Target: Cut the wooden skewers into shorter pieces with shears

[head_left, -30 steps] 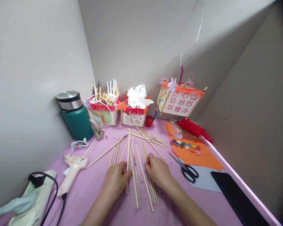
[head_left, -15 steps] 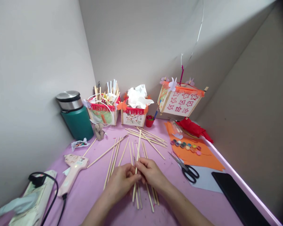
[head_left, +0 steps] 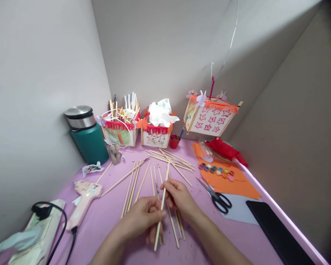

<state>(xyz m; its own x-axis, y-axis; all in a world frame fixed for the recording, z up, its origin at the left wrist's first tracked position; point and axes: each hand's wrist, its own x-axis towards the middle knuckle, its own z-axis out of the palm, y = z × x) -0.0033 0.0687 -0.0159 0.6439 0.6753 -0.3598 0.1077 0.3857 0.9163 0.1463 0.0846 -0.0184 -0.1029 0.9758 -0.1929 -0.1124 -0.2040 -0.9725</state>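
Observation:
A thin wooden stick [head_left: 166, 180] slants upward between my hands, raised over the pink tabletop [head_left: 113, 221]. My left hand [head_left: 145, 217] pinches its lower part between thumb and fingers. Higher up, the fingertips of my right hand [head_left: 176, 195] close on the same stick. Beneath and around my hands lie several loose sticks, some to the left [head_left: 134, 187] and some below the right hand [head_left: 172, 222]. More sticks [head_left: 173, 162] lie crossed in a pile farther back.
At the left are a pink glue gun [head_left: 85, 202], a power strip [head_left: 38, 235] with a black cord and a green bottle [head_left: 89, 141]. Decorated boxes [head_left: 156, 138] stand behind; a lantern [head_left: 212, 117] hangs at right. Scissors [head_left: 217, 198], a paint set [head_left: 216, 170] and a black phone-like slab [head_left: 276, 228] lie rightward.
The held stick has tilted further right at its top and come down toward me. My left hand has shifted slightly lower, my right hand slightly higher, so they are farther apart.

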